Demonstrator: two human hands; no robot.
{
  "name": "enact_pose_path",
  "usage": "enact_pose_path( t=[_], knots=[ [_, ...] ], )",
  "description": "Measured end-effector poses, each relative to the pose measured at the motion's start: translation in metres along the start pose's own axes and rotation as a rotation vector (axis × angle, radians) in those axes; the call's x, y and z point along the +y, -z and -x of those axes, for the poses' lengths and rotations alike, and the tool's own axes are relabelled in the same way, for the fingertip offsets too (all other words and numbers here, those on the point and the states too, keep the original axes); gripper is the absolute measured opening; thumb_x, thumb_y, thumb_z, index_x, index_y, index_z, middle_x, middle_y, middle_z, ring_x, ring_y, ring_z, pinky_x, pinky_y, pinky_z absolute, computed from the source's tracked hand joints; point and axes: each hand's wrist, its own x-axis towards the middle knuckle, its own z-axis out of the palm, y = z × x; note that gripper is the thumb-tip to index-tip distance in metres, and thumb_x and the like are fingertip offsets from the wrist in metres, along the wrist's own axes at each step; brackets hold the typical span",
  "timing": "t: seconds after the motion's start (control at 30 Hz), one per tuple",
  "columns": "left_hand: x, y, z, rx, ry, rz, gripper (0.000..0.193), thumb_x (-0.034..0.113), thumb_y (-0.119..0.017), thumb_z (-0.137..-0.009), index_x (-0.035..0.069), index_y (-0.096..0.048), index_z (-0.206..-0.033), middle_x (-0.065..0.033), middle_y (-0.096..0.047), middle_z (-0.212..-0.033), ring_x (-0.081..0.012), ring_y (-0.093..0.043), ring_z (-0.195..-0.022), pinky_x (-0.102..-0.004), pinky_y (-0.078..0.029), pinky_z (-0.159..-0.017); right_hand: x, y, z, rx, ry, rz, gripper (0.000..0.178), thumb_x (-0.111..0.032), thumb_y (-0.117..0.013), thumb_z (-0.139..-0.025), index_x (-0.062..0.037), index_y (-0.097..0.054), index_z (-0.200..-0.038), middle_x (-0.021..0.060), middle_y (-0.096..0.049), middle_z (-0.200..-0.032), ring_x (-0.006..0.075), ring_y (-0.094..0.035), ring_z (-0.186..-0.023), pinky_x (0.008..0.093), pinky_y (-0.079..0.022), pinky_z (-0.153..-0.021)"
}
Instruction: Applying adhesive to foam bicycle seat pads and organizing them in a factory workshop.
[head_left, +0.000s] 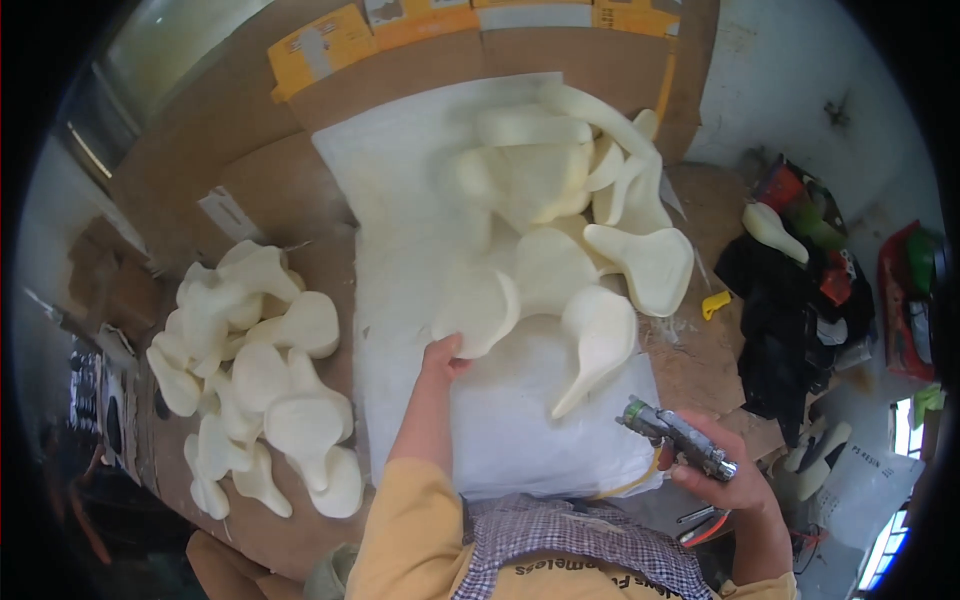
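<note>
My left hand (446,357) pinches the near edge of a pale cream foam saddle pad (478,316) over the white sheet. Further right, my right hand (737,468) is wrapped round a metal spray gun (678,437) with a green-ringed front end, which points up and left. A whitish haze hangs over the far left of the sheet and blurs the pads there. Close by lie more saddle pads: one with its narrow nose toward me (600,335), another at the right (655,268), and a heap behind them (545,175).
A second heap of saddle pads (300,415) covers the cardboard at left. Cardboard walls (400,75) with yellow tape stand behind the white sheet (400,420). At right are a yellow piece (716,304), black cloth (765,320) and a lone pad (775,232). Red-handled pliers (703,527) lie near my right forearm.
</note>
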Motion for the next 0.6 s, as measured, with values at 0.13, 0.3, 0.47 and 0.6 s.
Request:
enact_pose_path(
  t=[0.13, 0.3, 0.47, 0.6],
  knots=[
    [-0.009, -0.026, 0.021, 0.02, -0.144, -0.008, 0.048, 0.006, -0.064, -0.073, 0.01, -0.045, -0.117, -0.0118, -0.05, -0.11, -0.0254, -0.055, -0.088, -0.0409, -0.05, -0.065, -0.015, 0.009, -0.005, 0.016, 0.044, 0.013, 0.052, -0.002, -0.065, -0.077, 0.0001, -0.044, -0.124, 0.0067, -0.058, -0.089, 0.012, -0.056, -0.08, 0.0257, -0.046, -0.072],
    [-0.012, -0.002, 0.067, 0.422, -0.769, -0.42, 0.053, 0.005, -0.064, -0.07, 0.008, -0.045, -0.119, -0.012, -0.044, -0.108, -0.0235, -0.054, -0.087, -0.0349, -0.049, -0.074, -0.024, 0.0, -0.021, 0.108, 0.097, -0.019, 0.053, 0.0, -0.065, -0.075, 0.0002, -0.044, -0.123, 0.0059, -0.058, -0.089, 0.0107, -0.055, -0.079, 0.0249, -0.046, -0.071],
    [-0.019, 0.028, 0.074, 0.52, -0.782, -0.421, 0.055, 0.004, -0.064, -0.068, 0.008, -0.046, -0.12, -0.0122, -0.04, -0.106, -0.0241, -0.053, -0.084, -0.0336, -0.048, -0.077, -0.019, 0.008, -0.01, 0.001, 0.036, 0.094, 0.049, -0.001, -0.068, -0.073, 0.0004, -0.049, -0.118, 0.0056, -0.059, -0.089, 0.0114, -0.056, -0.078, 0.0251, -0.046, -0.071],
    [-0.018, 0.042, 0.088, 0.574, -0.802, -0.495, 0.054, 0.003, -0.065, -0.069, 0.008, -0.046, -0.12, -0.0124, -0.042, -0.108, -0.0237, -0.053, -0.085, -0.0331, -0.049, -0.074, -0.016, 0.008, -0.006, -0.094, -0.003, 0.183, 0.049, -0.002, -0.07, -0.072, -0.0002, -0.05, -0.117, 0.0059, -0.06, -0.089, 0.0118, -0.057, -0.08, 0.0252, -0.046, -0.072]
  ],
)
